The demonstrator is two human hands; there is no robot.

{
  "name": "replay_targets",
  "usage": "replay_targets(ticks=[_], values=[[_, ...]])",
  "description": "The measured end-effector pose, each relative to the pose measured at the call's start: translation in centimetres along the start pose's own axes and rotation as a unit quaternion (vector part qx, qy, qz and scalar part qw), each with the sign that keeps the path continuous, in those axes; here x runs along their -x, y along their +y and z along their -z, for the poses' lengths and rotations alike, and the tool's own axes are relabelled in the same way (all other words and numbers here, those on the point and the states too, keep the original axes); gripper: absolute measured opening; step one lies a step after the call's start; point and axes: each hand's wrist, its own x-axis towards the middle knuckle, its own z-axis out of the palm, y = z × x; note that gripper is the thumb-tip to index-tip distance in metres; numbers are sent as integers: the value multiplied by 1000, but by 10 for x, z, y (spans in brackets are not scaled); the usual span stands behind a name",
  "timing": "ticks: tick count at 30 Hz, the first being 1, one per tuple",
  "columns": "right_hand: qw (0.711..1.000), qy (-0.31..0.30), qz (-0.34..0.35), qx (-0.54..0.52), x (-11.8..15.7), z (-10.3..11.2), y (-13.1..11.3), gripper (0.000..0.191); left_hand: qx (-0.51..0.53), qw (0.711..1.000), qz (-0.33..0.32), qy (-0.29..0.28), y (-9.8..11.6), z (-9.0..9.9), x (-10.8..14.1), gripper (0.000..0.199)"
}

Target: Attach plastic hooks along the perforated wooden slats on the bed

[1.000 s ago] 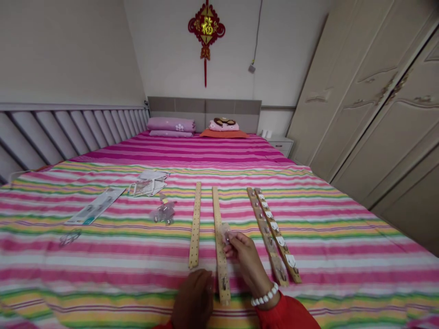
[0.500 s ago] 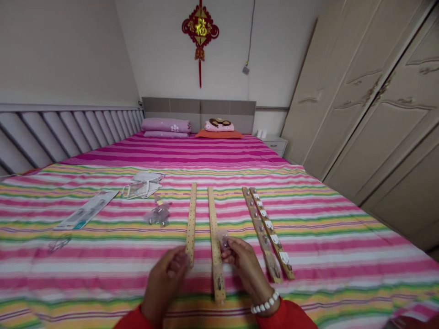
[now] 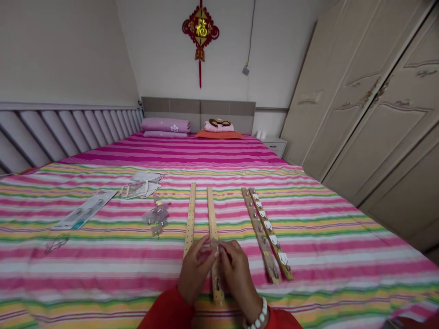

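A perforated wooden strip (image 3: 211, 210) lies lengthwise on the bed between my hands. Over its near half, a small clear adhesive hook (image 3: 216, 246) is pinched between the fingers of my right hand (image 3: 237, 270). From the other side, my left hand (image 3: 196, 270) closes its thumb and index finger on the same hook's edge. Whether the hook touches the wood is hidden by the fingers. Nearer me on that strip sits another clear hook (image 3: 217, 284). A second bare perforated strip (image 3: 190, 214) lies just left, its near end behind my left hand.
Two strips lined with hooks lie to the right, one with clear hooks (image 3: 259, 230) and one with white hooks (image 3: 268, 225). Leftward are a pile of clear hooks (image 3: 158, 214), torn packaging (image 3: 142, 185), a long blister card (image 3: 85, 210) and a wire loop (image 3: 57, 243).
My left hand has moved right, from beside the left strip to the hook. My right hand has brought the hook slightly left and nearer me, over the middle strip.
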Motion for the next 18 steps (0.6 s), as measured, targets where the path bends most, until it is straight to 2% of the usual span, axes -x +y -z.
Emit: replay_targets(ticks=[2,4,7,10,15,18], values=[[997,-16,45,59,2,3,-4,30,21,1000,-4,-2,-6,-8,0,53],[995,-19,56,76,2,7,-6,33,28,1000,-7,-6,-8,-10,-2,51],[996,-15,50,69,-1,10,-8,25,26,999,8,-23,-7,-8,-4,50],[998,-20,31,43,-4,10,-10,21,-18,999,1,-32,-3,-5,-4,44],[1000,2,-9,-23,-11,8,-13,12,-183,974,-129,-43,8,2,-4,21],[990,11,-79,-114,-17,9,-10,14,-173,978,-112,-33,11,2,-6,23]])
